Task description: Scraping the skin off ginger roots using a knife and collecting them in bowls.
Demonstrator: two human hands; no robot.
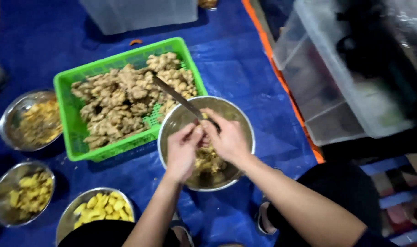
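Note:
My right hand (229,139) grips the handle of a long knife (176,97) whose blade points up and left over the green basket. My left hand (183,151) pinches a small piece of ginger (200,129) right by the knife hand. Both hands hover over a steel bowl (243,119) that holds ginger scraps (208,161). The green plastic basket (76,142) to the left is full of unpeeled ginger roots (121,100).
Three steel bowls stand at left: one with brownish peelings (32,121), two with yellow peeled pieces (23,192) (101,208). Clear plastic boxes sit at the back (140,13) and at right (336,77). A blue tarp (245,59) covers the floor.

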